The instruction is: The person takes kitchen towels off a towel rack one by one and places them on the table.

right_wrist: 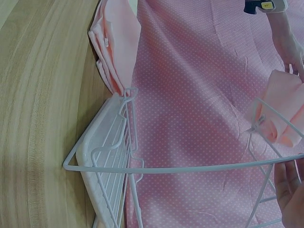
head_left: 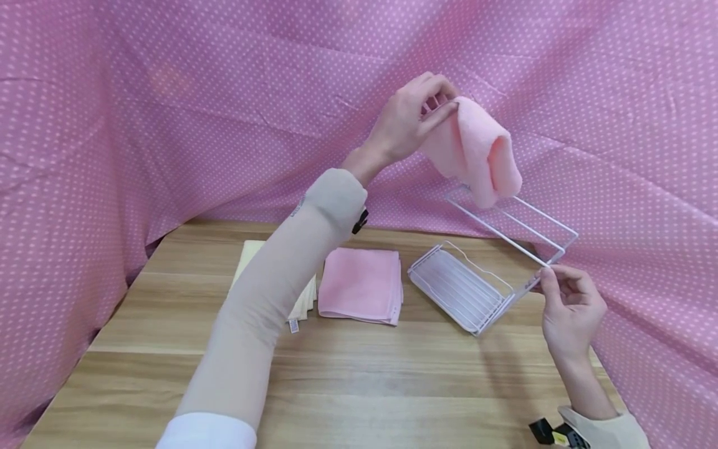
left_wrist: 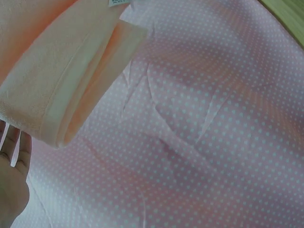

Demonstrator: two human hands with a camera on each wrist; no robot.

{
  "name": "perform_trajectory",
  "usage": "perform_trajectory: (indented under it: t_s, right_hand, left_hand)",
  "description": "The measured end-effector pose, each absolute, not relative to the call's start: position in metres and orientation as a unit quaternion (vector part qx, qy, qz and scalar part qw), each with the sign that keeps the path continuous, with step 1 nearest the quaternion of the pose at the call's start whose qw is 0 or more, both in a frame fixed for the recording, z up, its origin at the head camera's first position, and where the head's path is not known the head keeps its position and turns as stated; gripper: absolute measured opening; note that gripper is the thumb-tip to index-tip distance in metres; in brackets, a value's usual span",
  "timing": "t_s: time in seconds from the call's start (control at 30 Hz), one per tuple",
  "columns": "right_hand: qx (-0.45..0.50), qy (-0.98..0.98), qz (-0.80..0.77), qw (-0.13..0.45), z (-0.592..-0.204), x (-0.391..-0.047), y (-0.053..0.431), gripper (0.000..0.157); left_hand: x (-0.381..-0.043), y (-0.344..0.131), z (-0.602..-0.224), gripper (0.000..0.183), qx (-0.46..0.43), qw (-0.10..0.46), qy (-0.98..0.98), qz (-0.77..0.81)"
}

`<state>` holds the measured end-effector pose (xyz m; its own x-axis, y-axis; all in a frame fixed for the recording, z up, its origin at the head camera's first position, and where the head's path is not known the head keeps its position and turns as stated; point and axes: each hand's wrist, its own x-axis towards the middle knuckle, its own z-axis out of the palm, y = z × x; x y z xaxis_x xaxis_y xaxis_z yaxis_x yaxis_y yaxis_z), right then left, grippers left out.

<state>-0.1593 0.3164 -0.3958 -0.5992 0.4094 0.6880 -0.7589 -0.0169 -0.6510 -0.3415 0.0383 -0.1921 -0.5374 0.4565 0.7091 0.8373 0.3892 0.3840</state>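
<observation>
My left hand (head_left: 412,118) is raised at the back and pinches a folded pink towel (head_left: 481,153) by its upper edge. The towel hangs over a white two-level wire rack (head_left: 507,242), overlapping its top frame in the head view. In the left wrist view the towel (left_wrist: 57,85) shows layered, hemmed edges and a small tag beside the left hand (left_wrist: 14,171). My right hand (head_left: 572,308) holds the near right corner of the rack's top frame between thumb and fingers. In the right wrist view that hand (right_wrist: 290,192) is at the long white rail (right_wrist: 199,168).
A whitish tray (head_left: 457,288) sits in the rack's lower level on the wooden table (head_left: 359,386). Left of it lies a folded pink cloth stack (head_left: 361,284), then cream cloths (head_left: 305,302) partly hidden by my left arm. A pink dotted curtain (head_left: 252,112) surrounds the table.
</observation>
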Motion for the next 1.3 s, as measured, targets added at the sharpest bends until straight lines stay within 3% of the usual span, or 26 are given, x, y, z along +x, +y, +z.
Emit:
perform_trajectory:
  t_s: [0.57, 1.3]
  right_hand:
    - [0.154, -0.555, 0.7, 0.423, -0.402, -0.164, 0.322, 0.008]
    - [0.169, -0.549, 0.706, 0.415, -0.399, -0.161, 0.322, 0.011]
  left_hand:
    - [-0.327, -0.001, -0.182, 0.021, -0.389, 0.273, -0.808, -0.348]
    - [-0.311, -0.061, -0.21, 0.021, -0.368, 0.265, -0.832, -0.319]
